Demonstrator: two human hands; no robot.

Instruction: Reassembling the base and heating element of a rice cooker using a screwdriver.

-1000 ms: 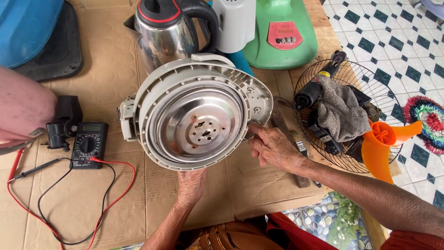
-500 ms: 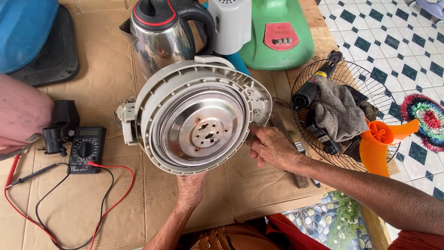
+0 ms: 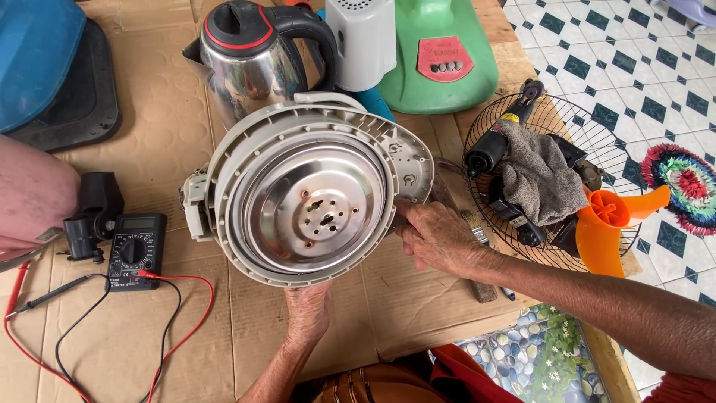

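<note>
Plainly, the landmark: a round grey appliance housing [image 3: 313, 194] with a shiny metal plate set in its face was seen tilted up on the cardboard-covered tabletop [image 3: 149, 97], and every place below is given relative to it.
Metal plate: a polished disc [image 3: 317, 209] with small holes at its middle was seated inside the housing's ribbed grey rim.
Left hand: the left hand [image 3: 307, 312] was placed under the housing's lower edge, its grip closed on the rim, though the fingertips were hidden behind the housing.
Right hand: the right hand [image 3: 440, 239] was pressed against the housing's right edge, its grip closed on the rim there, fingers curled at the edge.
Kettle: a steel electric kettle [image 3: 250, 60] with a black lid and handle was stood just behind the housing, partly covered by it.
White unit: a white plastic casing [image 3: 363, 41] was seen behind the housing, beside the kettle.
Green base: a green plastic appliance base [image 3: 446, 60] was set behind and to the right of the housing.
Multimeter: a black multimeter [image 3: 134, 250] was laid left of the housing, with red and black test leads [image 3: 175, 313] trailing toward the near edge.
Fan guard: a wire fan guard [image 3: 552, 179] was lying right of the housing, with a grey rag [image 3: 537, 179] inside it and an orange fan blade [image 3: 608, 227] at its right side.
Brush: a small paintbrush [image 3: 477, 227] was lying just right of the right hand, mostly hidden by the forearm.
</note>
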